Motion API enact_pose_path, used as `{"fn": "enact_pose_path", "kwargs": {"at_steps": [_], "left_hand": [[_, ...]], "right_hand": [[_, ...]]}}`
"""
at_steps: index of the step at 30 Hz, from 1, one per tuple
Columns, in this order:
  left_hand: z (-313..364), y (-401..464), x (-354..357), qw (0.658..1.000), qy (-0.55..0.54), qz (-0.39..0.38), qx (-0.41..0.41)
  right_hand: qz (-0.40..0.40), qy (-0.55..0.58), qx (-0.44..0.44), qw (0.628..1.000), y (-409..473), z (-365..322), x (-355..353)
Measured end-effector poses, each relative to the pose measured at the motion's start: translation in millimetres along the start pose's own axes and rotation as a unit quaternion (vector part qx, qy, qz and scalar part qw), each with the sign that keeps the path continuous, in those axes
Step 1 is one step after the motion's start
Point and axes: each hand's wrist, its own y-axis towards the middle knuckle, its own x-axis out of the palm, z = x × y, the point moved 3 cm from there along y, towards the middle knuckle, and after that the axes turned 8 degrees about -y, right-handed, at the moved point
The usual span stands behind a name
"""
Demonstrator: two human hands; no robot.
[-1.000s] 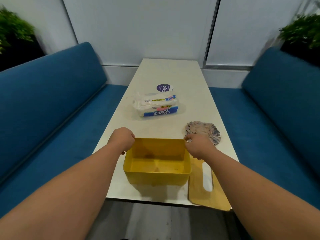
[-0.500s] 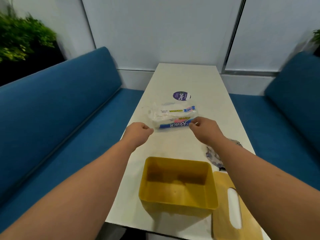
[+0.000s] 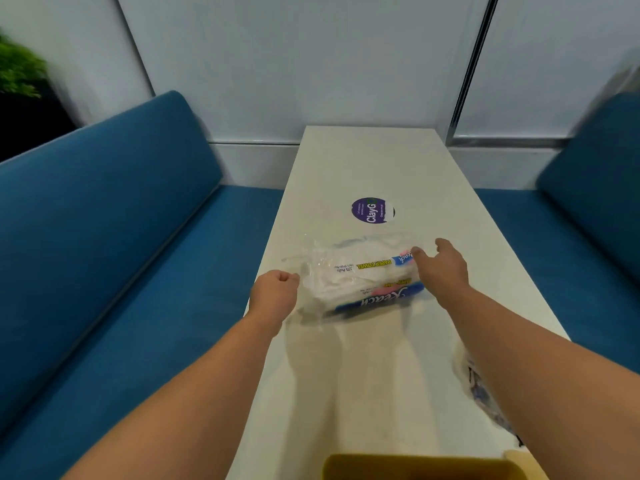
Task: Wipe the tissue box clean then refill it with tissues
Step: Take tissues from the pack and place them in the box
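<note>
Long white surface (image 3: 367, 161) running up the middle of the frame, flanked by blue benches (image 3: 104, 237) left and right; pale wall panels behind, green plant (image 3: 19, 69) at upper left. Round purple sticker (image 3: 372, 210) above centre. Crumpled patterned cloth (image 3: 485, 396) at lower right, partly hidden under the right forearm. Yellow tissue box (image 3: 415, 467) cut off by the bottom edge, only its far rim in view, with a sliver of tan lid (image 3: 523, 462) just beside it. Pack of tissues (image 3: 363, 275) in clear wrap at centre, between both hands. Left hand (image 3: 273, 294) at the pack's left end, fingers curled, apparently pinching loose wrap. Right hand (image 3: 441, 266) over the pack's right end, fingers spread and relaxed, fingertips touching the wrap, not gripping.
</note>
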Motion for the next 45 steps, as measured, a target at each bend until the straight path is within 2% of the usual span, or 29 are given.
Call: {"fn": "enact_pose_path", "kwargs": {"at_steps": [5,13,19,23,27,31,34,37,45], "left_hand": [[-14,33,9,1.0,-0.006,0.01,-0.013],[-17,41,22,0.998,-0.001,-0.047,-0.032],[-8,43,31,0.997,0.011,-0.069,-0.013],[-4,48,30,0.999,0.03,-0.031,0.023],[4,52,35,0.995,-0.03,-0.082,-0.044],[10,43,46,0.987,-0.046,-0.112,-0.102],[11,40,52,0.983,-0.049,-0.127,-0.12],[15,39,61,0.972,-0.111,-0.149,-0.146],[26,42,77,0.958,-0.145,-0.194,-0.15]], "right_hand": [[-0.006,0.022,0.037,0.999,26,3,28],[0.067,0.042,0.042,0.996,37,12,41],[0.036,0.037,0.064,0.997,45,15,38],[0.016,0.033,0.056,0.998,48,18,37],[0.006,0.037,0.046,0.998,48,17,35],[0.007,0.053,0.052,0.997,48,18,36],[0.009,0.057,0.05,0.997,46,18,37],[0.009,0.048,0.041,0.998,47,19,37],[0.011,0.063,0.041,0.997,49,21,38]]}}
